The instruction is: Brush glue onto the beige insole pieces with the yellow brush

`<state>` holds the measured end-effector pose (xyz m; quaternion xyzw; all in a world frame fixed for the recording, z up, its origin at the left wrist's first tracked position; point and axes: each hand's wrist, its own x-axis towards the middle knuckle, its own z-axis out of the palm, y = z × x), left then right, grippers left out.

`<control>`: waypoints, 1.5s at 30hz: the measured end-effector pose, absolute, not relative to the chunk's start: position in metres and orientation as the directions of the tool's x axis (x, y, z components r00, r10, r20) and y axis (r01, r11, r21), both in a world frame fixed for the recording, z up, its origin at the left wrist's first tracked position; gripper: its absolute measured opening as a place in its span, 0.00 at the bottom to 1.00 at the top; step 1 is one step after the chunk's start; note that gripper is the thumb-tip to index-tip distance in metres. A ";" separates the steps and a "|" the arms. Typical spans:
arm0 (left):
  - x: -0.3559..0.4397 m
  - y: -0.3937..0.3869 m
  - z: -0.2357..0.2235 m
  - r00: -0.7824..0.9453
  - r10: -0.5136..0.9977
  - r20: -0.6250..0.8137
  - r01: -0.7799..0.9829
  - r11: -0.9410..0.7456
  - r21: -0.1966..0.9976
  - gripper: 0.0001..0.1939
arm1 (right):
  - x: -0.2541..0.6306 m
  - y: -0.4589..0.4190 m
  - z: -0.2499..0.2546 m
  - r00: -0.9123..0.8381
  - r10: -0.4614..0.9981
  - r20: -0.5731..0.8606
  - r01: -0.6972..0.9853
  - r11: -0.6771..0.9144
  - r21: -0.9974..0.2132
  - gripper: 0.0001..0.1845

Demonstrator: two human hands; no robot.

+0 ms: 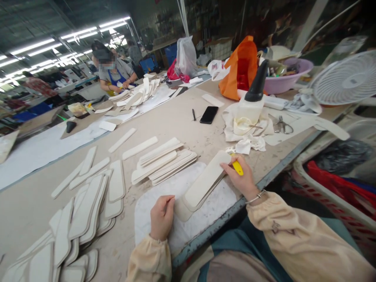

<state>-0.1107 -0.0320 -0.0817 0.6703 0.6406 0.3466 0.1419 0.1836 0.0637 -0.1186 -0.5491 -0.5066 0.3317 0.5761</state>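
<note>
A small stack of long, white, round-cornered strips point(204, 182) lies at a slant on a pale sheet point(155, 203) near the table's front edge. My right hand point(241, 176) is closed around a tool with a yellow handle point(237, 166); its working end is hidden. The thumb and fingertips of that hand also touch the far end of the top strip. At the stack's near end, my left hand point(162, 217) is closed beside the corner of a greyish lower piece. Whether its curled fingers grip that piece cannot be made out.
Piles of similar strips point(85, 207) cover the table's left, with a neat stack point(164, 160) beyond the sheet. A phone point(209, 114), glue container point(249, 109), scissors point(283, 125), orange bag point(239, 70) and fan point(346, 78) stand farther back. A co-worker point(113, 70) works across the table.
</note>
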 end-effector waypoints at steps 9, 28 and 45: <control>-0.104 -0.045 -0.087 0.186 0.907 0.378 0.765 -0.375 0.523 0.10 | 0.181 0.061 -0.124 0.269 0.928 0.260 0.255 0.191 -0.948 0.16; -0.099 -0.044 -0.087 0.488 0.818 0.305 0.778 -0.566 0.273 0.20 | 0.182 0.057 -0.127 0.251 0.923 0.291 0.357 0.191 -0.914 0.13; -0.099 -0.041 -0.087 0.535 0.778 0.330 0.757 -0.615 0.221 0.19 | 0.194 0.068 -0.119 0.308 0.890 0.335 0.424 0.186 -0.886 0.13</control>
